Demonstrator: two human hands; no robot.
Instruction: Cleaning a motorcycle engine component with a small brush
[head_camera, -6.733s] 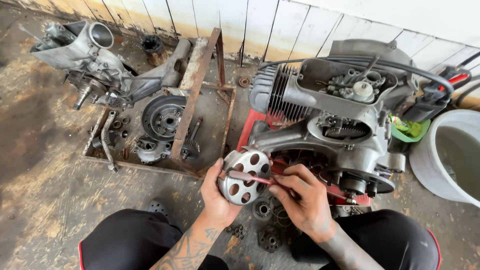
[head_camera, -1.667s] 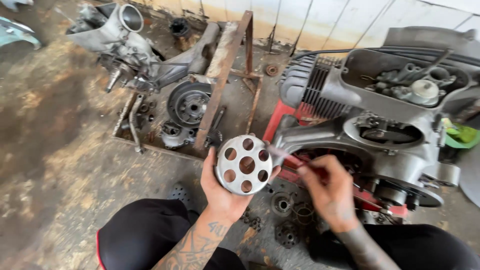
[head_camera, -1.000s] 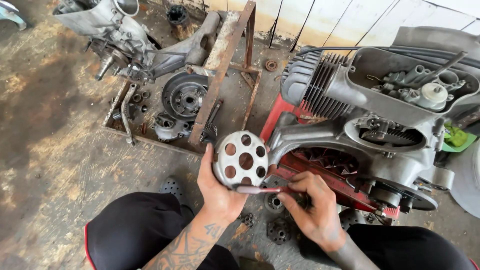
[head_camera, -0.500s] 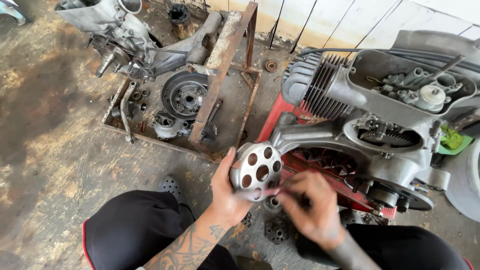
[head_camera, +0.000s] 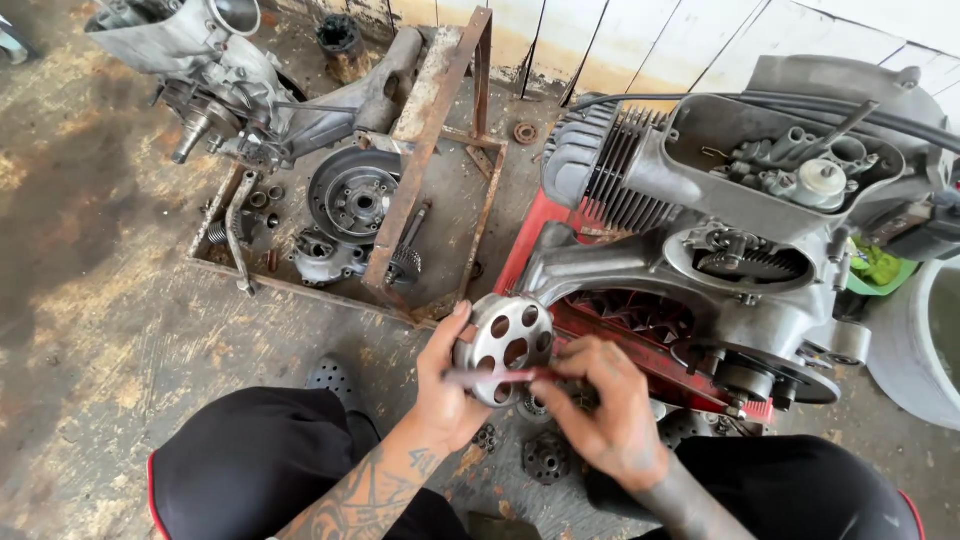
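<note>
Black trousers (red-trimmed), tattooed left forearm (head_camera: 370, 490)

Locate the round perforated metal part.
Head view, lower centre: the perforated metal part is gripped by the left hand, just left of the engine.

The left hand (head_camera: 445, 385) covers the near rim of the drum (head_camera: 505, 345), and the right hand (head_camera: 605, 415) hides the far end of the red tool (head_camera: 500, 376), so its tip and kind cannot be told. The engine (head_camera: 720, 240) runs off the right edge, as does the grey tub (head_camera: 915, 340). Small parts (head_camera: 545, 455) on the floor between the knees are too dark to identify. A second casing (head_camera: 200, 60) is cut by the top edge.
</note>
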